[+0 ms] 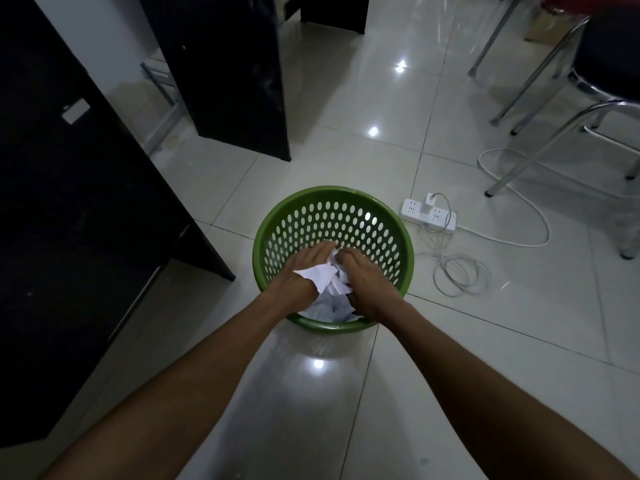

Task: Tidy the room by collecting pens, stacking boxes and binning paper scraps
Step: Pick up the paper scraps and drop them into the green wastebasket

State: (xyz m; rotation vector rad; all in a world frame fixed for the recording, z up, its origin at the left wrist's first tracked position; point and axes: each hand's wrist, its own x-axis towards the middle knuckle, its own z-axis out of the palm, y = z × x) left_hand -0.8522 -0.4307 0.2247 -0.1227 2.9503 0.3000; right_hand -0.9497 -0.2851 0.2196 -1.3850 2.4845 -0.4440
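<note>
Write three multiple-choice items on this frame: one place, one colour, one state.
1. Where is the power strip? A. on the floor right of the bin B. inside the bin C. on a desk
2. Bin colour? A. red B. green C. blue
3. The paper scraps are? A. strewn on the floor B. held between both hands C. stacked flat
1 A: it lies on the floor beside the rim. 2 B: wall and rim are green. 3 B: left hand and right hand clasp them inside the bin.

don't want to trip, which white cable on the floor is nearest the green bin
The thin cable bunched in loops just right of the bin; the thicker cable sweeps one wide loop farther off, by the chair legs.
</note>
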